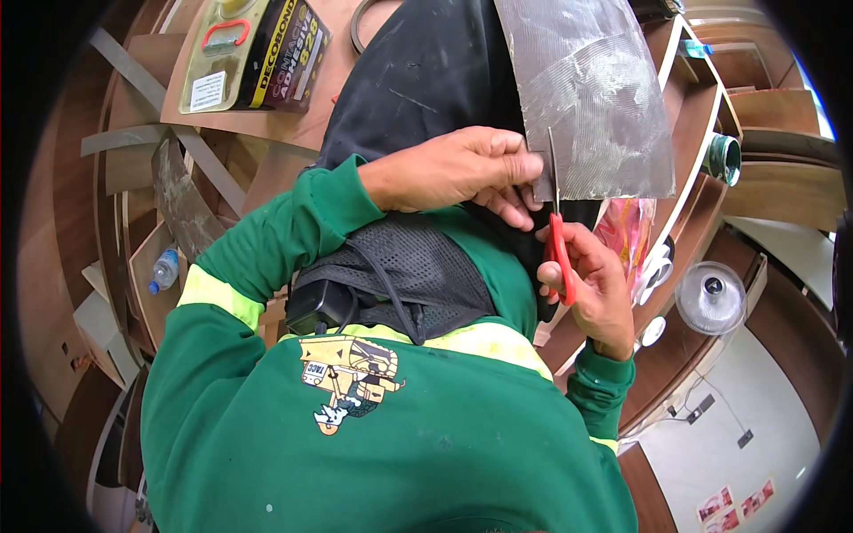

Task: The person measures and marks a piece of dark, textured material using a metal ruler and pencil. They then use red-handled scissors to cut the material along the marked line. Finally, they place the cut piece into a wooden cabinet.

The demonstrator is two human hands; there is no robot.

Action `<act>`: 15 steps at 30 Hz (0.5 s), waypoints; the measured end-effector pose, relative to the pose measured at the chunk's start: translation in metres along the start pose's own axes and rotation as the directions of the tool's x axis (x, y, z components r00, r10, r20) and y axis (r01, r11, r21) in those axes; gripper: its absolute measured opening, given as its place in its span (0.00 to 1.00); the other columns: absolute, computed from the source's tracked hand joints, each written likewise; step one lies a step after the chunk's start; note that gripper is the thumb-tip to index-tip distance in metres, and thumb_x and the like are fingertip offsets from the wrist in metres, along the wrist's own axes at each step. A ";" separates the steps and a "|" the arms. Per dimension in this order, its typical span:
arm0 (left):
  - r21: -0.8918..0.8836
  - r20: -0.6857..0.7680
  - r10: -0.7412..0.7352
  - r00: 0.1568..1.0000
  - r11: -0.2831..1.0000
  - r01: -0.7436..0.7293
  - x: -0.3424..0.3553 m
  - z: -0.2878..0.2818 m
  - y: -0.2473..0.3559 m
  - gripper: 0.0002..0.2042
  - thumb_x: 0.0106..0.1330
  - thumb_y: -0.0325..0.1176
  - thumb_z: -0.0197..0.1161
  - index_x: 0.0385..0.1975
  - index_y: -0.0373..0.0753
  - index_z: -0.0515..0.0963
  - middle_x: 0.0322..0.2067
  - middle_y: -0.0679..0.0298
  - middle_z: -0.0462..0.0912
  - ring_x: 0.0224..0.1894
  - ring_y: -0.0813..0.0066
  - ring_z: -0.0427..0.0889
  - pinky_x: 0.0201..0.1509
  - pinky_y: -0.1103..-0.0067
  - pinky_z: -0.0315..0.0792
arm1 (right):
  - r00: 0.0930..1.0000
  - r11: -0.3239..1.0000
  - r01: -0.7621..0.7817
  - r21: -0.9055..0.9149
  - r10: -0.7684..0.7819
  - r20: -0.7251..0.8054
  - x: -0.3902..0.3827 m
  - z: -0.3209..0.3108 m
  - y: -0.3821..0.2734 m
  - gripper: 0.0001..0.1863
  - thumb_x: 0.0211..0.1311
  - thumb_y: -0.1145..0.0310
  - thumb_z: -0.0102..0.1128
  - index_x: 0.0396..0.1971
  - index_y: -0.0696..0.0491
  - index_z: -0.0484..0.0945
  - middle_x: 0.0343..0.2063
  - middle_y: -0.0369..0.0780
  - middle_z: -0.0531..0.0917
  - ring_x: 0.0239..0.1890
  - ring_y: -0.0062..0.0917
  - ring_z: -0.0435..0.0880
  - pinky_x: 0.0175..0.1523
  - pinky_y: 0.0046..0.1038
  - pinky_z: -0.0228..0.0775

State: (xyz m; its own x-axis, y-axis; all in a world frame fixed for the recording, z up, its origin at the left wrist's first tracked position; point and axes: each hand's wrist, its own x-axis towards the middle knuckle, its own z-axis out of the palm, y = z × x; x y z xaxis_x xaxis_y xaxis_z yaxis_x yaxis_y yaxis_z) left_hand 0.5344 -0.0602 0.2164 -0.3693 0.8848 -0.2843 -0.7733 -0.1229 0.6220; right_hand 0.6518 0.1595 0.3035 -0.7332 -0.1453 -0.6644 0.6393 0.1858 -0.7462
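Observation:
A brown-grey sheet (600,98), streaked with a pale coating, lies over my dark-trousered leg (409,80). My left hand (471,173) pinches the sheet's lower left edge between thumb and fingers, at what looks like a narrow cut strip. Red-handled scissors (560,253) are in my right hand (591,284), its fingers in and around the loops. The blades point away from me and lie on the sheet just inside that left edge, beside my left thumb. A pink-red plastic package (626,240) shows beneath the sheet, right of the scissors.
A rectangular tin (222,44) stands on a board (182,142) at upper left. Grey strips (133,71) and a water bottle (165,269) are at left. Right are wooden framing (675,124), a green-lined container (724,158), a clear round object (709,306) and white rolls (653,275).

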 end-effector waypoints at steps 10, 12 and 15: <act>-0.001 -0.025 -0.041 0.999 0.999 0.040 0.004 0.001 0.000 0.15 0.81 0.40 0.52 0.45 0.31 0.68 0.39 0.57 0.78 0.36 0.67 0.89 0.42 0.80 0.85 | 0.997 0.995 -0.077 0.065 0.077 -0.006 0.014 -0.001 -0.011 0.21 0.63 0.66 0.73 0.51 0.59 0.77 0.29 0.31 0.81 0.26 0.12 0.78 0.30 0.15 0.70; -0.014 -0.023 -0.040 0.999 0.999 0.039 0.004 -0.001 0.001 0.14 0.81 0.40 0.51 0.44 0.31 0.68 0.39 0.57 0.78 0.36 0.67 0.89 0.42 0.79 0.85 | 0.997 0.995 -0.073 0.066 0.074 -0.008 0.017 0.000 -0.013 0.21 0.63 0.65 0.73 0.51 0.59 0.78 0.29 0.31 0.81 0.26 0.12 0.79 0.30 0.15 0.71; -0.033 -0.012 -0.032 0.999 0.999 0.032 0.005 -0.003 0.002 0.14 0.81 0.40 0.51 0.44 0.31 0.68 0.39 0.57 0.78 0.36 0.67 0.89 0.42 0.79 0.86 | 0.998 0.995 -0.063 0.078 0.064 -0.010 0.018 0.001 -0.013 0.21 0.63 0.64 0.73 0.51 0.59 0.78 0.30 0.31 0.81 0.26 0.12 0.79 0.30 0.15 0.71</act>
State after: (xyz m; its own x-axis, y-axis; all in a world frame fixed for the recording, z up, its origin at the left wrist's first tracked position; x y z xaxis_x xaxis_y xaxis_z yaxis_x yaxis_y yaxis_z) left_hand 0.5297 -0.0577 0.2139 -0.3502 0.8827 -0.3132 -0.8012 -0.1091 0.5883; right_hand 0.6306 0.1533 0.3009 -0.6927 -0.1234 -0.7106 0.7007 0.1183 -0.7036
